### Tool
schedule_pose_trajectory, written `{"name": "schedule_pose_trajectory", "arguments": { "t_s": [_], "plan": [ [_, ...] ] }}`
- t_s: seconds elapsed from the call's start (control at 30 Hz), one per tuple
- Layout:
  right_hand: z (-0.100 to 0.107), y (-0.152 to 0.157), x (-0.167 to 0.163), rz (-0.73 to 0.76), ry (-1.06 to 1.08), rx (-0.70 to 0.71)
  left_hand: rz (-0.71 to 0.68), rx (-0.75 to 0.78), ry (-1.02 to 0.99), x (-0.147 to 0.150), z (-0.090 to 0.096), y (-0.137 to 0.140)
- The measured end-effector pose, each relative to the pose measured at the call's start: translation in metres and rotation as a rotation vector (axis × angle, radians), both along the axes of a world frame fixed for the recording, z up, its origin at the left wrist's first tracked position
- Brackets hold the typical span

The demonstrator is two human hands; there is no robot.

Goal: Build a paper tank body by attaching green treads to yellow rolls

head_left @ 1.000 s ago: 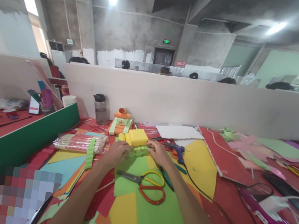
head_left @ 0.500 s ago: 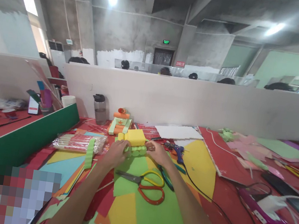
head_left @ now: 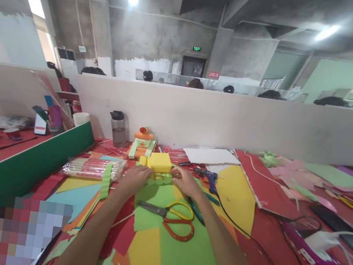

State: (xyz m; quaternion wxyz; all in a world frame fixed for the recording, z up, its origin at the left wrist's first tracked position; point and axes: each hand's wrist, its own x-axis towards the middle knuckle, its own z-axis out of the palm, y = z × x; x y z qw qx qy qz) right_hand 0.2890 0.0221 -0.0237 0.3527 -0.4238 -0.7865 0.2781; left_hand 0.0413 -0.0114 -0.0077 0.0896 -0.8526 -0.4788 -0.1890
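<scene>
A yellow paper tank model (head_left: 160,162) with round green paper wheels (head_left: 159,179) along its near side stands between my hands. My left hand (head_left: 136,179) grips its left end, with the fingertips partly hidden behind the wheels. Thumb and fingers of my right hand (head_left: 185,181) pinch at the right end of the wheel row. Just in front lie scissors (head_left: 164,212) with one yellow and one orange handle, on green paper sheets (head_left: 189,258). Behind the model is a finished-looking orange and green paper tank (head_left: 142,145).
A blue glue gun (head_left: 211,181) with a black cable lies to the right, near green-handled pliers (head_left: 198,211). Wrapped paper sticks (head_left: 91,167) and a green strip (head_left: 106,181) are at left. A water bottle (head_left: 117,129) stands by the white partition (head_left: 231,118).
My left hand has shifted slightly, and its fingers now cover less of the wheels. The round wheel faces show more clearly. My right hand stays nearly where it was.
</scene>
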Motion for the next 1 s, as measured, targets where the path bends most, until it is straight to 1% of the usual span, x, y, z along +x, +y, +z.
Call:
{"name": "schedule_pose_trajectory", "arguments": {
  "t_s": [0.23, 0.47, 0.7, 0.9, 1.0],
  "plan": [
    [0.0008, 0.0001, -0.0011, -0.001, -0.029, 0.035, 0.035, 0.082, -0.037, 0.0049, -0.0064, 0.0015],
    [-0.0028, 0.0023, -0.0004, 0.008, -0.012, 0.037, 0.007, 0.132, 0.084, 0.0024, -0.0075, 0.002],
    [-0.0069, 0.005, -0.0004, 0.006, -0.008, 0.05, -0.026, 0.101, 0.105, 0.0038, -0.0025, -0.0024],
    [-0.0039, 0.0031, 0.0001, 0.025, 0.004, 0.047, -0.028, 0.097, 0.072, 0.004, -0.004, -0.0021],
    [-0.0028, 0.0023, 0.0002, 0.022, 0.002, 0.05, -0.042, 0.069, 0.059, 0.0035, -0.0036, -0.0006]
  ]
}}
